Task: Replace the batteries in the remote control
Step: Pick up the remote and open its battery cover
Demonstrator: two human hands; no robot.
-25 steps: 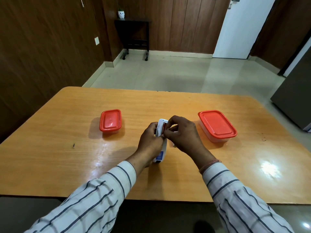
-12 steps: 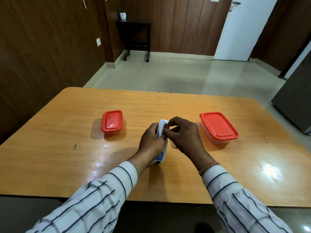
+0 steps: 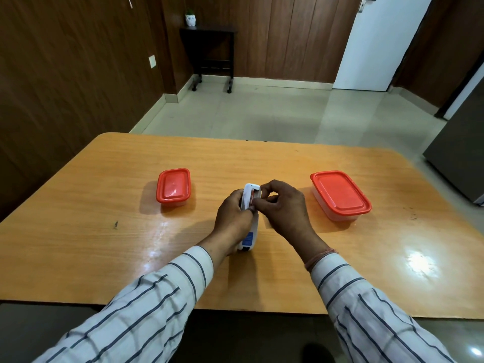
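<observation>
Right hand fingers curled in tight, tips pinching at the battery sitting in the open bay at the far end of the remote. Can't tell if the battery is going in or coming out, or whether a second one sits under the fingertips.

Left hand wrapped round the remote body from the left, fingers closed on it, thumb tip near the bay edge. Remote is held back-side up, long axis pointing away from the person, near end low over or resting on the worktop; contact hidden by the wrist.

Handling, my read:
- Remote: light, rigid plastic shell, smooth, so likely slippery. Grip on the long side edges mid-body, as the left hand does, leaves the bay clear.
- Battery: small, hard, smooth cylinder, rolls if dropped. Pinch the barrel, not the ends. Spring contact probably pushes back, so press against the spring end first, then tip down.
- Bay walls and clips look thin; don't lever on them.

Further out: small red-lidded box to the left, larger red-lidded box to the right, both closed, well apart from the hands. Contents not visible. No battery cover in view.
</observation>
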